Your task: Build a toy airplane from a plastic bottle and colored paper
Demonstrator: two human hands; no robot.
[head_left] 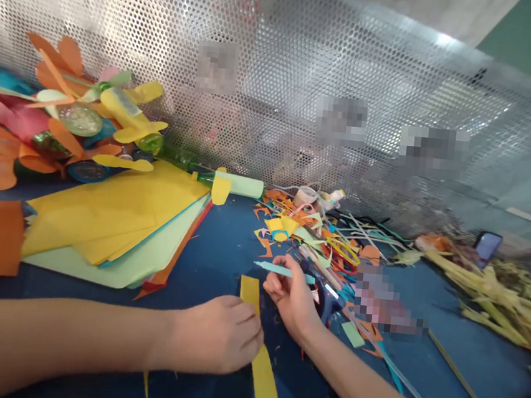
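Left hand [221, 337] curled over yellow strip [265, 380], grip unclear; right hand [294, 302] closed around light-blue pen [282, 270].

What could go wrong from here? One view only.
1. The yellow strip might slip or skew: only the left hand is at it.
2. The pen in the right hand points toward the strip's far end; if uncapped, it could leave a stray mark.
3. Loose scraps crowd just beyond the right hand and might get dragged along.

Glare on mesh [267, 80], soft blur, stretched edges
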